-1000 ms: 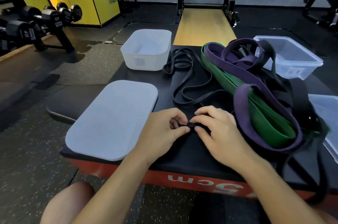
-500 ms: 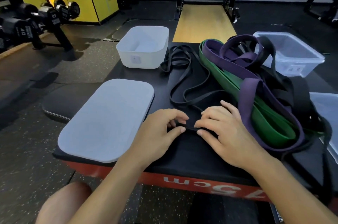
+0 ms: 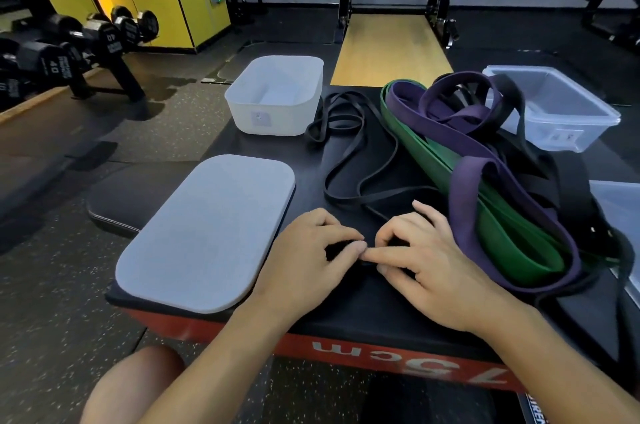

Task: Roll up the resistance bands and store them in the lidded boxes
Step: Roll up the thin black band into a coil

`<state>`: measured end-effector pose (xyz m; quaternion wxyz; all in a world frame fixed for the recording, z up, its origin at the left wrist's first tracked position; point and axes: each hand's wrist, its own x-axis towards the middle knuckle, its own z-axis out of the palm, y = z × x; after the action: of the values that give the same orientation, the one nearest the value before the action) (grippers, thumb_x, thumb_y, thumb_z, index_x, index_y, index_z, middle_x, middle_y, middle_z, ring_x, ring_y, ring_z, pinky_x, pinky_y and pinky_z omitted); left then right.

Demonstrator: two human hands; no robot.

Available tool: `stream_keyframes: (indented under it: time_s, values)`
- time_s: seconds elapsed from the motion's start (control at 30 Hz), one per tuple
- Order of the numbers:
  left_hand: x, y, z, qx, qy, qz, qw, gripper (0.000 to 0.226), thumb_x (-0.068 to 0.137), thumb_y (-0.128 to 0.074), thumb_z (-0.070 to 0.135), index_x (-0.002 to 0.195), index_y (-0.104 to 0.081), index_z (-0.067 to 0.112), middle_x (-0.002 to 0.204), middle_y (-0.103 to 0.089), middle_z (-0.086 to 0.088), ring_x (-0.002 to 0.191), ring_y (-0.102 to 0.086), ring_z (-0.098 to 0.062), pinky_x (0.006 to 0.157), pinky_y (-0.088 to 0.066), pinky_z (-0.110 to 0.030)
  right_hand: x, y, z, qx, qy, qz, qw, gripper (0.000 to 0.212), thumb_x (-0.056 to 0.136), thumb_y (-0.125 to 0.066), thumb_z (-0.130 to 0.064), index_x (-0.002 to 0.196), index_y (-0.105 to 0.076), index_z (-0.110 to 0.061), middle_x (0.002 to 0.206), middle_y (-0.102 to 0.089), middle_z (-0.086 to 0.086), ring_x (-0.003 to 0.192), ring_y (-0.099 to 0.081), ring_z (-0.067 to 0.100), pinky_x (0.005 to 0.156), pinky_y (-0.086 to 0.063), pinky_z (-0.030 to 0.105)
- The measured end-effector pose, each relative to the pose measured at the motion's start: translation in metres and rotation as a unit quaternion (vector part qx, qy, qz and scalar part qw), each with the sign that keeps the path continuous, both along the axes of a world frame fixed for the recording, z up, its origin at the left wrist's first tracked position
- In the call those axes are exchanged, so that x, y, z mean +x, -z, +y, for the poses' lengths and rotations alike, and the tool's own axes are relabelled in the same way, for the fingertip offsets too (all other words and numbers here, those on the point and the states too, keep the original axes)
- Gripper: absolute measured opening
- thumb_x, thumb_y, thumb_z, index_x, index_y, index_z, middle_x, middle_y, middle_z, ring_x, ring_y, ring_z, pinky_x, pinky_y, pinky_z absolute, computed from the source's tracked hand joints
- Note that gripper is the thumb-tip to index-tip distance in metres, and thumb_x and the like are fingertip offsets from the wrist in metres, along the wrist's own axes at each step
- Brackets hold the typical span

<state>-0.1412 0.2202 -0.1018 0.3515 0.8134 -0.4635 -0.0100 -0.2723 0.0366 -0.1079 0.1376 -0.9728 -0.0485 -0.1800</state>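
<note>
A thin black resistance band snakes across the black box top from the white box toward me. My left hand and my right hand meet at its near end, fingers curled, pinching the small rolled part between them. A pile of wide bands lies to the right: green, purple and black. An open white box stands at the back, its grey lid flat at the front left. A clear box stands at the back right.
Everything sits on a black-topped plyo box with a red front edge. A clear lid or container shows at the right edge. A dumbbell rack stands at the left, a squat rack and wooden platform behind.
Both hands stay at the band's near end and their fingers have curled tighter round it. The view has shifted slightly.
</note>
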Motion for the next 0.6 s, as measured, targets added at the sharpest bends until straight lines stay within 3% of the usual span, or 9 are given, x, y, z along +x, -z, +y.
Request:
stream_keyframes:
  time_s: [0.17,0.33,0.43,0.6]
  values:
    - [0.0059,0.0038,-0.0007,0.001,-0.007,0.04,0.999,0.012,0.094,-0.075,0.026,0.1,-0.083,0.032,0.097,-0.065,0.02,0.095,-0.062,0.002,0.083,-0.042,-0.009,0.0008,0.0016,-0.0008,-0.002,-0.008,0.026,1.0,0.036,0.103,-0.051,-0.031,0.13,-0.064,-0.05,0.105,-0.046,-0.022,0.114,-0.049,0.004,0.127,-0.006,0.044]
    - [0.0015,-0.0035,0.0029,-0.111,-0.018,0.087,0.99,0.02,0.094,-0.075,0.038,0.113,-0.078,0.031,0.104,-0.066,0.019,0.103,-0.064,0.0,0.086,-0.043,-0.008,0.0004,0.003,0.0028,0.001,0.056,-0.011,0.998,0.034,0.101,-0.044,-0.035,0.124,-0.068,-0.04,0.099,-0.045,-0.02,0.103,-0.049,0.005,0.126,-0.013,0.044]
    - [0.0032,-0.0035,0.0023,-0.02,0.026,0.048,0.998,0.038,0.086,-0.074,0.058,0.119,-0.075,0.039,0.108,-0.061,0.026,0.112,-0.056,0.0,0.092,-0.04,-0.011,0.0004,0.0029,0.0029,0.017,0.076,-0.011,0.997,0.037,0.099,-0.045,-0.036,0.129,-0.067,-0.035,0.099,-0.05,-0.02,0.104,-0.052,0.005,0.126,-0.01,0.04]
    - [0.0048,0.003,0.0026,0.017,0.014,-0.002,1.0,0.034,0.097,-0.069,0.039,0.131,-0.07,0.034,0.111,-0.051,0.025,0.112,-0.048,-0.001,0.094,-0.037,-0.011,0.0021,0.0022,0.0042,0.037,0.117,-0.04,0.992,0.021,0.089,-0.06,-0.034,0.104,-0.073,-0.032,0.09,-0.057,-0.02,0.096,-0.057,0.005,0.126,-0.011,0.036]
